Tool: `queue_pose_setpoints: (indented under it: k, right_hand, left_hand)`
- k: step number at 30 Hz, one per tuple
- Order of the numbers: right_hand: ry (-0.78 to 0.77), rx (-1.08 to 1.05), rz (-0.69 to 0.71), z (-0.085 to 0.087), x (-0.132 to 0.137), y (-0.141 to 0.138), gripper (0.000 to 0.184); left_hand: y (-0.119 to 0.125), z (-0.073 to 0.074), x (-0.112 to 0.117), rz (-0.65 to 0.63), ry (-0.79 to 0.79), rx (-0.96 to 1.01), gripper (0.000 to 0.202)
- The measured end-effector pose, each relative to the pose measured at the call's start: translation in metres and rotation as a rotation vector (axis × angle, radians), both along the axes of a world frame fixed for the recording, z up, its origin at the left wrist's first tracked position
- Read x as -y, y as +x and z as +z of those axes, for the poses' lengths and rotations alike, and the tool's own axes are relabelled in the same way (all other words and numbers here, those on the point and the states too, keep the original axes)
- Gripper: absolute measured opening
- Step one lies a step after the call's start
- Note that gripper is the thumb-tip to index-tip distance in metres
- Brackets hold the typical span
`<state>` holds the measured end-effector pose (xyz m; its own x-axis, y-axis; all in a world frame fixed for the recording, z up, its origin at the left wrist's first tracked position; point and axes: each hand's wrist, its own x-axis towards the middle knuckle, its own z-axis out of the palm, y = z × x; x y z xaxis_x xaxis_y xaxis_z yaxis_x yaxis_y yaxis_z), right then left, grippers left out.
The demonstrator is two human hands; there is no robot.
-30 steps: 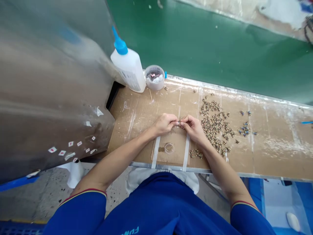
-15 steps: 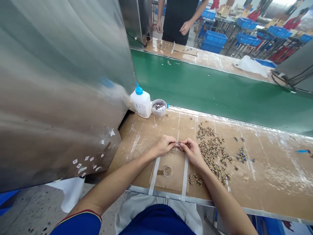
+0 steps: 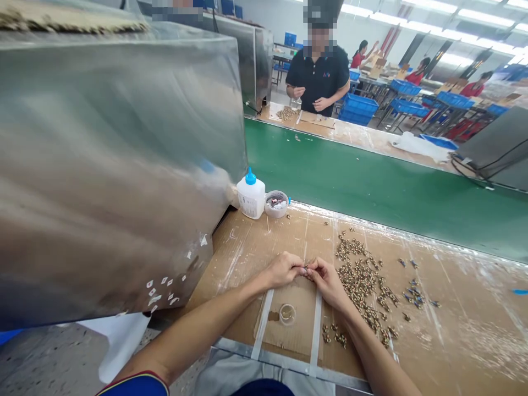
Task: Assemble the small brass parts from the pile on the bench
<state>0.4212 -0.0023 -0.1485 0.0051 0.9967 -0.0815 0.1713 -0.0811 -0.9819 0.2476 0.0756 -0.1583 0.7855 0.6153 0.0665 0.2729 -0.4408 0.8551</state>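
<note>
My left hand (image 3: pixel 285 269) and my right hand (image 3: pixel 325 279) meet fingertip to fingertip above the cardboard-covered bench (image 3: pixel 231 286). Both pinch one tiny part, mostly covered by the fingers, so its kind is unclear. To the right of my right hand spreads a heap of small brass-coloured metal pieces (image 3: pixel 361 280). Farther right lies a loose group of similar pieces with blue bits (image 3: pixel 413 294). A small clear round dish (image 3: pixel 287 314) rests on the taped cardboard sheet (image 3: pixel 289 344) below my hands.
A white bottle with a blue cap (image 3: pixel 251 198) stands beside a round tub (image 3: pixel 276 204) at the back left. A metal cabinet (image 3: pixel 124 165) walls off the left. Behind the bench runs a green conveyor belt (image 3: pixel 350 170); a person in a dark shirt (image 3: pixel 317 77) stands across it.
The camera view has tilted up, so the bench sits lower and more of the person across shows. That person's hands have risen. My hands remain together at the small part.
</note>
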Motion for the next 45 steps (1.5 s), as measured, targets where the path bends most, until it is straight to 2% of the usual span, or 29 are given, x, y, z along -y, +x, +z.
queue_pose_setpoints:
  k: [7,12,15,22,26,33,39,45]
  right_hand:
    - [-0.063,-0.099,-0.088,-0.001,-0.002,-0.006,0.063]
    - [-0.083,-0.143,-0.084,0.004,-0.001,-0.005,0.065]
    - [-0.053,-0.107,-0.058,0.002,-0.001,-0.001,0.061]
    - [0.008,0.044,0.016,-0.008,0.002,0.004,0.039]
    - [0.024,0.06,-0.006,-0.011,0.002,0.002,0.038]
    - [-0.046,-0.092,-0.062,-0.011,-0.002,0.005,0.051]
    - [-0.097,-0.21,-0.117,-0.008,-0.002,0.011,0.06]
    - [-0.128,-0.272,-0.116,-0.008,-0.003,0.01,0.062]
  left_hand:
    - [0.0,0.005,-0.002,0.001,-0.006,0.001,0.026]
    - [-0.001,0.011,-0.004,-0.033,-0.057,-0.006,0.026]
    - [0.0,0.011,-0.002,-0.008,-0.087,-0.026,0.028]
    - [0.002,0.002,0.003,0.008,-0.049,-0.08,0.026]
    - [0.001,0.001,0.002,0.004,-0.05,-0.068,0.021]
    - [0.004,0.01,-0.002,0.0,-0.08,-0.07,0.029]
    - [0.003,0.011,-0.004,0.002,-0.091,-0.037,0.015]
    - [0.004,0.011,-0.008,0.026,-0.115,-0.059,0.011]
